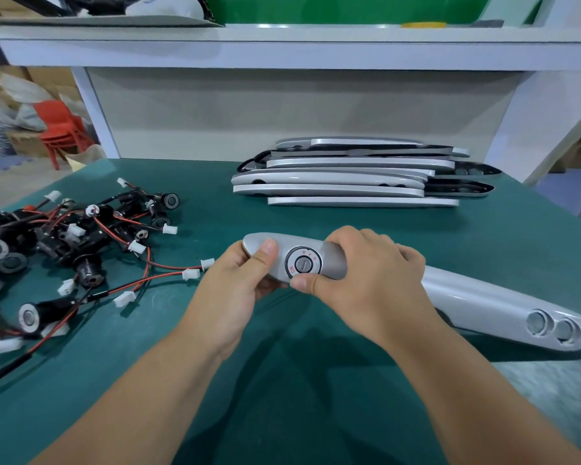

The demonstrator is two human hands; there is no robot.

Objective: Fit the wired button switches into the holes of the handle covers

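Here, both hands grasp one long silver handle cover (483, 303) above the green desk (282, 380). The left hand (235, 283) grips its rounded left end, thumb laid on top and fingers curled beneath. The right hand (366, 280) wraps over the middle of it, with the thumb tip pressed to the cover's near edge. Between the two thumbs a round button switch (303, 263) sits in its hole, ringed with red markings. To the right of the right hand the cover runs on to its other end, where two round openings (550, 325) lie side by side, each showing a silvery face. Left of the left hand lies a tangle of wired button switches (81, 236), black bodies with red and black leads and white plugs. Beyond the right hand is a stack of handle covers (349, 177). Far off to the left stands a red chair (59, 129).
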